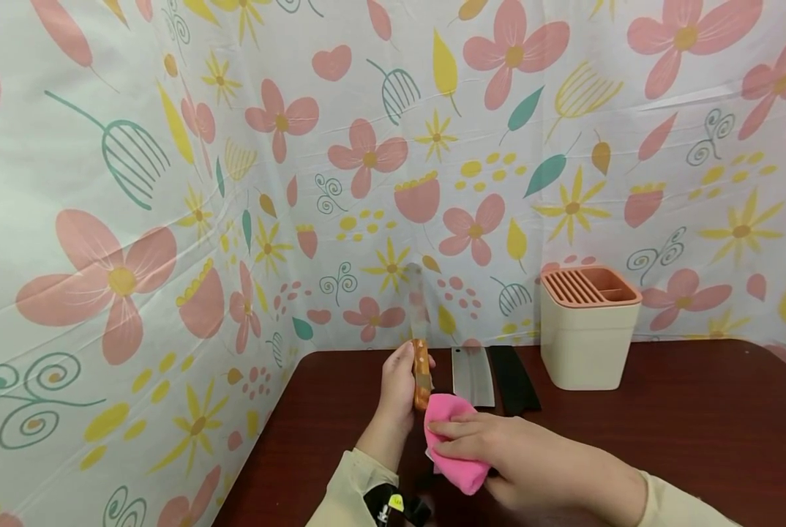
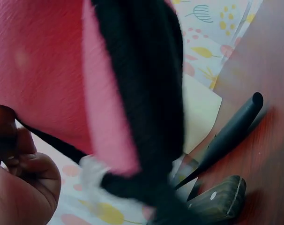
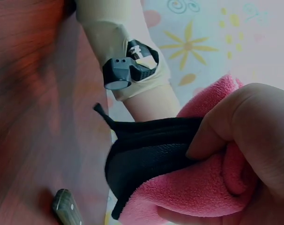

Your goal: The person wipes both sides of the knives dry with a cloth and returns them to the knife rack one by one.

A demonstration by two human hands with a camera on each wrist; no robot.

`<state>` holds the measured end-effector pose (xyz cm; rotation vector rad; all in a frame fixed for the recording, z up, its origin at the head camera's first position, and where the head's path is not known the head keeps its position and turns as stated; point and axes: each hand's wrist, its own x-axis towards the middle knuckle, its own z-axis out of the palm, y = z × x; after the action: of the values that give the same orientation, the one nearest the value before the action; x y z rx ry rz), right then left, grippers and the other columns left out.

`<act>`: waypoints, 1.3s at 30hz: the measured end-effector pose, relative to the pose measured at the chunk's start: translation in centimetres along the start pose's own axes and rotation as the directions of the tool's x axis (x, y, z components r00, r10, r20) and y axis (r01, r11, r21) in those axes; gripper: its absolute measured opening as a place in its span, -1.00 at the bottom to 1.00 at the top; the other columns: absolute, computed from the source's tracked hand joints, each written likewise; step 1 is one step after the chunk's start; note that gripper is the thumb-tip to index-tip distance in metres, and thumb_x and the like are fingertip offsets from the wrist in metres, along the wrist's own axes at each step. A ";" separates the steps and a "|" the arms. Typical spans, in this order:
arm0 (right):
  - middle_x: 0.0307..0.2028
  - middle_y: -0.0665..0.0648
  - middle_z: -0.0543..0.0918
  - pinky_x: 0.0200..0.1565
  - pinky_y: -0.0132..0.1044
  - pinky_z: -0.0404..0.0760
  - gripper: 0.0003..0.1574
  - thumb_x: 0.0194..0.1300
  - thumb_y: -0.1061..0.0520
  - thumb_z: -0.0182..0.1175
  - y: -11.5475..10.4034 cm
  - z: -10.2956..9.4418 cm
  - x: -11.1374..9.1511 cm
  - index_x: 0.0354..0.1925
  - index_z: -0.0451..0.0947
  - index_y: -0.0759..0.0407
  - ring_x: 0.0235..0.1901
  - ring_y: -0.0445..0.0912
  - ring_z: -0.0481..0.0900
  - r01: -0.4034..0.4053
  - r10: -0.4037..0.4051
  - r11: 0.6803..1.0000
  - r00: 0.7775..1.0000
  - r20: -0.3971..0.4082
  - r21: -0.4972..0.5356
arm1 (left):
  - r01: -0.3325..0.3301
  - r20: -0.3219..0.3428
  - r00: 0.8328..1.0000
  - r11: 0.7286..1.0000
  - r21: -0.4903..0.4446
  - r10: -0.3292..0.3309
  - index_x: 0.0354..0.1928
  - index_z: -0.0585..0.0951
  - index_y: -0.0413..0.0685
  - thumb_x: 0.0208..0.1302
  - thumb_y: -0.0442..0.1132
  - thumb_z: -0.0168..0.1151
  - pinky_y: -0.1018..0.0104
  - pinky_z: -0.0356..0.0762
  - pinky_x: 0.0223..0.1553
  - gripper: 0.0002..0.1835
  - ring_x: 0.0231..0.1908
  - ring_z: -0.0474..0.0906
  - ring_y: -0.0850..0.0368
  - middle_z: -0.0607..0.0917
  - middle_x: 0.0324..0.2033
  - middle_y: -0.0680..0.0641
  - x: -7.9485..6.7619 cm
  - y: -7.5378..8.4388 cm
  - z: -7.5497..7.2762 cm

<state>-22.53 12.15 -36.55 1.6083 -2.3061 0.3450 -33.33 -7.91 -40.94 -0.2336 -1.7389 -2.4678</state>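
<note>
My left hand (image 1: pixel 396 384) grips a knife by its brown wooden handle (image 1: pixel 422 373). The knife's blade (image 1: pixel 417 300) points up and away, faint against the patterned backdrop. In my right hand (image 1: pixel 505 446) is a bunched pink cloth (image 1: pixel 452 439), just below the butt of that handle. Black trim (image 3: pixel 151 152) on the cloth shows in the right wrist view, where my right thumb presses on the folds. The cloth (image 2: pixel 43 75) covers much of the left wrist view, so the knife is hidden there and only curled fingers (image 2: pixel 32 171) appear.
A cleaver blade (image 1: pixel 473 377) and a black blade (image 1: pixel 513 380) lie on the dark red-brown table (image 1: pixel 696 417). Their handles, one black (image 2: pixel 235 129) and one dark-grained (image 2: pixel 221 197), show closer up. A cream knife holder (image 1: pixel 589 348) stands behind at right. Floral sheets border the table.
</note>
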 end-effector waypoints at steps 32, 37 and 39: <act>-0.31 -0.40 0.48 -0.26 -0.55 0.40 -0.15 -0.19 0.56 0.08 4.9 -5.6 -7.8 -0.21 0.57 -0.37 -0.29 -0.47 0.41 -0.183 0.183 0.980 0.983 0.016 0.072 | 0.034 0.068 0.997 0.999 -0.015 -0.033 0.12 0.56 -0.17 0.54 -0.07 0.12 0.41 0.56 -0.61 -0.66 -0.65 0.45 0.23 0.60 -0.39 0.00 0.0 -0.4 0.4; -0.31 -0.38 0.53 -0.31 -0.51 0.40 -0.24 -0.08 0.53 0.17 7.0 -7.0 -10.5 -0.20 0.60 -0.35 -0.30 -0.47 0.42 -0.290 0.288 0.957 0.956 0.051 0.034 | 0.035 0.075 0.997 0.999 -0.014 -0.033 0.13 0.55 -0.20 0.52 -0.13 0.12 0.40 0.57 -0.60 -0.68 -0.65 0.45 0.24 0.61 -0.39 0.02 0.0 -0.4 0.4; -0.29 -0.37 0.55 -0.33 -0.48 0.42 -0.28 -0.05 0.51 0.19 8.1 -7.6 -11.5 -0.19 0.61 -0.33 -0.29 -0.47 0.42 -0.326 0.323 0.945 0.944 0.066 0.029 | 0.037 0.077 0.996 0.999 -0.020 -0.036 0.15 0.55 -0.20 0.53 -0.14 0.11 0.40 0.56 -0.60 -0.67 -0.66 0.45 0.23 0.61 -0.39 0.03 -0.1 -0.3 0.4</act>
<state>-25.53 27.66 -34.17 1.2654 -2.6289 0.4235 -33.29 -7.39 -41.10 -0.3045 -1.7619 -2.5363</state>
